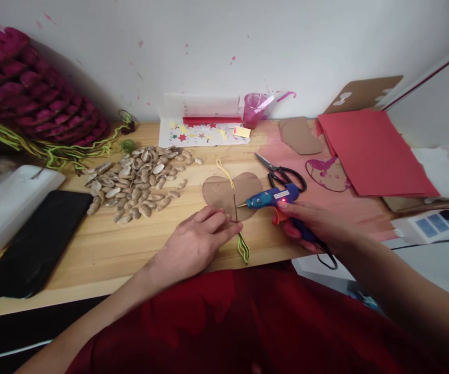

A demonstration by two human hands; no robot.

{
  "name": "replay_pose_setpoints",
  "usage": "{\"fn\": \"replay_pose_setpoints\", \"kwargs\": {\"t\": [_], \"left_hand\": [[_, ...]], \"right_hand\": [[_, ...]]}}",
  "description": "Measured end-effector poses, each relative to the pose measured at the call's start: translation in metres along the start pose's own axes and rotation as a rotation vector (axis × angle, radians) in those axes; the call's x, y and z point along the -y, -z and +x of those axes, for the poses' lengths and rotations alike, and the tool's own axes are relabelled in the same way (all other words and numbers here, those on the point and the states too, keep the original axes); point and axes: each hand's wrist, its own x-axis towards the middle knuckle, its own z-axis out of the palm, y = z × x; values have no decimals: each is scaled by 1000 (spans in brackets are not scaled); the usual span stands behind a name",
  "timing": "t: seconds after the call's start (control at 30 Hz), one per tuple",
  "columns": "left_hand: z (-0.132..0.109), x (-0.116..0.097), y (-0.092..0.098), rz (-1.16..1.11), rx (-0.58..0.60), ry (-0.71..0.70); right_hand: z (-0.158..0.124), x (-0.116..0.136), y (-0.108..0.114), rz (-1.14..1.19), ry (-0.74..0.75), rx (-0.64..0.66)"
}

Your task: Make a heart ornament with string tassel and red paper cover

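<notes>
A brown cardboard heart lies on the wooden table in front of me. A dark string runs down its middle, with a yellow loop at the top and a green yarn tassel hanging below the tip. My left hand has curled fingers on the heart's lower left edge, its thumb by the string's lower end. In my right hand is a blue hot glue gun, its red light lit and a finger at the orange trigger. The nozzle points left, close to or touching the string.
Several peanut shells are heaped left, near a black phone and a magenta woven piece. Black-handled scissors lie behind the glue gun. Red sheets, a purple-smeared cardboard heart, a pink cup and a power strip stand around.
</notes>
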Motion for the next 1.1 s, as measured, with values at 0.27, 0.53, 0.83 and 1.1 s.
{"fn": "replay_pose_setpoints", "kwargs": {"t": [0.27, 0.53, 0.83, 1.1], "left_hand": [[-1, 0, -1, 5, 16, 7], [-1, 0, -1, 2, 31, 10], [-2, -1, -1, 4, 15, 0], [-2, 0, -3, -6, 9, 2]], "right_hand": [[12, 10, -3, 23, 71, -83], [1, 0, 0, 6, -20, 18], [20, 14, -3, 3, 39, -53], [10, 10, 0, 24, 54, -28]]}}
